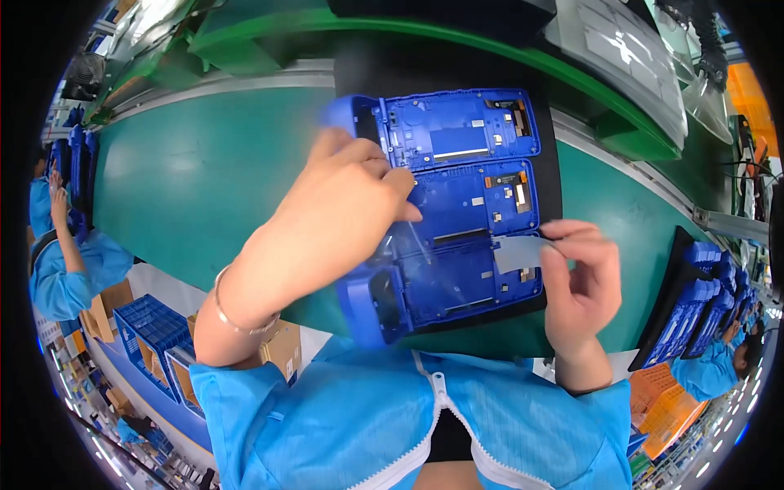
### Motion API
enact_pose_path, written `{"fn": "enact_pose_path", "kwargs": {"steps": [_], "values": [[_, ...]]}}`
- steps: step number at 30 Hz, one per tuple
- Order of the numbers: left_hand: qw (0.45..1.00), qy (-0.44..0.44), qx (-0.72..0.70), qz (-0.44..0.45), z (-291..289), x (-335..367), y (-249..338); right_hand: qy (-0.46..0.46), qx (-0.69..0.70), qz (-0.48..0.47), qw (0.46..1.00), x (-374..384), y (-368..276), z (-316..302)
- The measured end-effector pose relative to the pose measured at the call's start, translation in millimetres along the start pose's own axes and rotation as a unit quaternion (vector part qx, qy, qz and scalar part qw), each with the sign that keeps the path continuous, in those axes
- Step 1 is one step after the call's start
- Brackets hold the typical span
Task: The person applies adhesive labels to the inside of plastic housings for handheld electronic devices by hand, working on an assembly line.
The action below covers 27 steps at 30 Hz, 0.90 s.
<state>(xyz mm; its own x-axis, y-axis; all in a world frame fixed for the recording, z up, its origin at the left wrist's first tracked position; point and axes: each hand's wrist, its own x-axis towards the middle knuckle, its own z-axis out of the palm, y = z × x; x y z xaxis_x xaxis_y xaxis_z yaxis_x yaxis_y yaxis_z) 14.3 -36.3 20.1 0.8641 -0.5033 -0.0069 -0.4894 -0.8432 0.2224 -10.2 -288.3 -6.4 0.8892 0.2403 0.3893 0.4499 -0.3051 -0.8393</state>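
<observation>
Three blue plastic device housings (453, 200) lie side by side, open face up, on a black mat (549, 175). My left hand (359, 184) is closed over the left part of the upper and middle housings, its fingertips blurred and partly hidden. Just below its thumb is a clear film (404, 245); whether the fingers grip it I cannot tell. Between thumb and forefinger my right hand (584, 282) pinches a translucent whitish film (517, 254), above the right end of the nearest housing. Small circuit parts with orange and white pieces (508, 193) show in the housings' right ends.
The bench has a green top (204, 180). A green-edged shelf (457, 45) runs along its far side, with clear plastic bags (621, 49) above. More blue housings (694, 306) stand on a black mat at right. Blue crates (151, 335) are at lower left; co-workers (77, 261) sit at both sides.
</observation>
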Motion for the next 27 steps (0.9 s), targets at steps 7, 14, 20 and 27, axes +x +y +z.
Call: {"fn": "enact_pose_path", "kwargs": {"steps": [7, 14, 20, 27], "values": [[0.867, -0.05, -0.476, 0.138, -20, -59, 5, -0.1, 0.073, 0.15, 0.981, -32, 8, 20], [0.95, -0.001, -0.31, 0.044, 11, -58, 25, -0.073, -0.016, 0.081, 0.994, -40, 10, 36], [0.951, -0.012, -0.306, 0.039, 14, -60, 28, -0.059, -0.055, 0.04, 0.996, -37, 11, 39], [0.949, -0.017, -0.312, 0.037, 17, -59, 28, -0.057, -0.089, 0.024, 0.994, -38, 12, 41]]}}
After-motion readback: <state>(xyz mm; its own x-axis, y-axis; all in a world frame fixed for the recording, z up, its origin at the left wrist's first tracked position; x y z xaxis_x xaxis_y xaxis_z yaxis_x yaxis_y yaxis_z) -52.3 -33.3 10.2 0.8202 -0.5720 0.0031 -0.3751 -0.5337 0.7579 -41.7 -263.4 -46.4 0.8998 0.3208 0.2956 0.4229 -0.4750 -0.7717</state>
